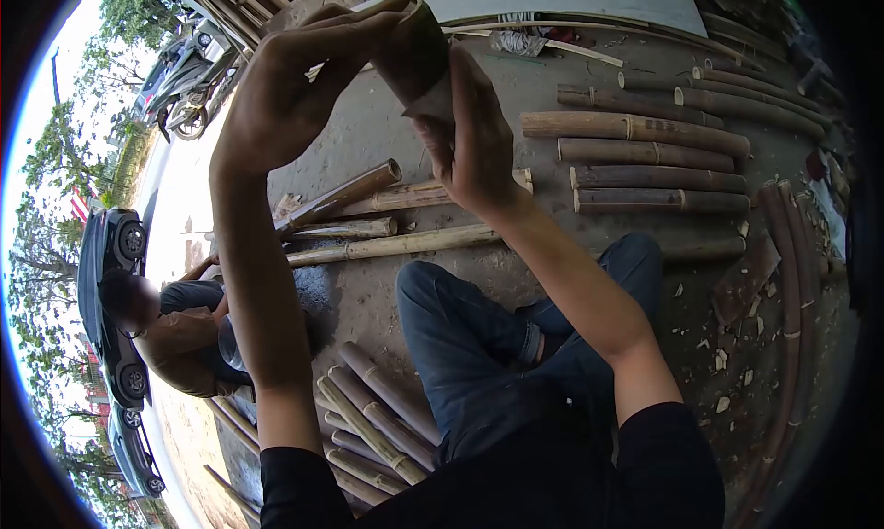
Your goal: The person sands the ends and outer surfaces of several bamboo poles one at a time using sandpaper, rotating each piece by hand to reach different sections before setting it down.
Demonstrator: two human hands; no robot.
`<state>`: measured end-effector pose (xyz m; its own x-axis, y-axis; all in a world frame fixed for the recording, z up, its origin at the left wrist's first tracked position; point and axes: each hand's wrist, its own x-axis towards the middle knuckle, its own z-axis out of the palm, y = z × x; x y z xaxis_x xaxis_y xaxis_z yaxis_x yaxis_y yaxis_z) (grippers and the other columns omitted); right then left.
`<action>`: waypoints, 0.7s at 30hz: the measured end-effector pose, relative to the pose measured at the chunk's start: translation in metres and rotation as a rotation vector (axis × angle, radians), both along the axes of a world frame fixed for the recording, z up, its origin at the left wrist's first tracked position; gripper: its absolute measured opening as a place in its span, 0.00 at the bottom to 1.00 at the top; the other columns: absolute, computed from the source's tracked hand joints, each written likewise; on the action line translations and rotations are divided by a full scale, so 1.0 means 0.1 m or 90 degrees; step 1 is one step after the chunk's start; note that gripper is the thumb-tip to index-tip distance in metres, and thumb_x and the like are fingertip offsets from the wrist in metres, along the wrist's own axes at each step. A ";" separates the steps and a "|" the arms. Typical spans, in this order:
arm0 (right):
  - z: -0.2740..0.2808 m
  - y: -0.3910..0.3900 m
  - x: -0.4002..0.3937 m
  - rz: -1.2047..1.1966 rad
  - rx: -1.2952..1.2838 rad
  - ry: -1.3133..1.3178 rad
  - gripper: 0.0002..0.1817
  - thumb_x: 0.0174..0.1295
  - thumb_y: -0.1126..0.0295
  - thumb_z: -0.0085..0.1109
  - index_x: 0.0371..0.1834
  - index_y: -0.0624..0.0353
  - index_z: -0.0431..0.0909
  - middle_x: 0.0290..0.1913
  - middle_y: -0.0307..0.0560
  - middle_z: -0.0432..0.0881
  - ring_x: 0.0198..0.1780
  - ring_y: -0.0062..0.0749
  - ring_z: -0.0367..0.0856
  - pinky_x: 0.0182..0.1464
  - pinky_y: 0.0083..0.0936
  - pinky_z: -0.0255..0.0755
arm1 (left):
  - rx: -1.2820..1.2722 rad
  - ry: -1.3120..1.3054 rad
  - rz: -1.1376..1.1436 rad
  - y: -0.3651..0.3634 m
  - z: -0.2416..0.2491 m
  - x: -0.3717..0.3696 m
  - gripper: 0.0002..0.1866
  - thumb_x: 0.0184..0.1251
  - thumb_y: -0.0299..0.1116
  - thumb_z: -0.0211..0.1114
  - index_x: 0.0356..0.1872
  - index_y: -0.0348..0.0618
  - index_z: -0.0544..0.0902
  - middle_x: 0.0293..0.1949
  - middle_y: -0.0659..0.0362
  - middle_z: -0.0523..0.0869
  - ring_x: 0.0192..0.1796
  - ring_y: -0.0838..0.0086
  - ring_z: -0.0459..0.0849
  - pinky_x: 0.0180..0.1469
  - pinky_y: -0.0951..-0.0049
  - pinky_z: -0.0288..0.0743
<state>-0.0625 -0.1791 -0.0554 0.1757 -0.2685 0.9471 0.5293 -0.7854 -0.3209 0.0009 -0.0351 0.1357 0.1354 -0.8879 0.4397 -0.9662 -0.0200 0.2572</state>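
Note:
Raised in front of me is a dark bamboo pole [422, 58], its cut end tilted up toward the camera. My left hand [295, 82] bends over the upper end, fingertips on the rim. Lower down, my right hand [474, 138] is wrapped around the pole. Beneath its fingers a thin brown sheet [431, 104] with a pointed corner lies against the bamboo; it looks like sandpaper, but its surface is too dim to be sure. The pole's far length is hidden by my right hand.
Cut bamboo lengths [658, 151] lie in rows at the right. More poles [396, 244] lie ahead, and a bundle [378, 409] rests by my crossed legs. A person [184, 336] crouches at left. Chips [723, 372] litter the floor. A motorbike [189, 87] and cars stand outside.

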 end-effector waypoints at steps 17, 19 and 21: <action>-0.40 0.12 0.05 -0.042 0.008 0.043 0.44 0.66 0.62 0.68 0.81 0.68 0.57 0.73 0.68 0.71 0.53 0.59 0.81 0.54 0.46 0.78 | -0.028 0.088 0.236 -0.18 0.05 -0.44 0.50 0.74 0.51 0.70 0.77 0.16 0.56 0.58 0.33 0.86 0.62 0.51 0.87 0.62 0.56 0.81; 0.23 0.08 0.11 -0.069 0.002 0.020 0.45 0.66 0.63 0.69 0.81 0.68 0.57 0.71 0.67 0.72 0.53 0.58 0.81 0.54 0.47 0.78 | -0.064 0.088 0.233 -0.32 0.00 -0.63 0.46 0.75 0.49 0.67 0.77 0.18 0.59 0.58 0.34 0.87 0.59 0.53 0.89 0.60 0.56 0.82; 0.65 0.01 0.12 -0.074 -0.016 -0.006 0.46 0.65 0.62 0.70 0.81 0.69 0.56 0.69 0.67 0.74 0.52 0.59 0.81 0.53 0.47 0.79 | -0.109 0.088 0.235 -0.39 -0.05 -0.65 0.43 0.76 0.48 0.65 0.77 0.21 0.62 0.57 0.35 0.88 0.55 0.54 0.90 0.58 0.56 0.83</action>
<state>-0.0501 -0.1778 0.0095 0.1354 -0.2630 0.9552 0.4379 -0.8489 -0.2959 -0.0638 -0.0743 0.1305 0.4981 -0.6848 0.5320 -0.8587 -0.3039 0.4127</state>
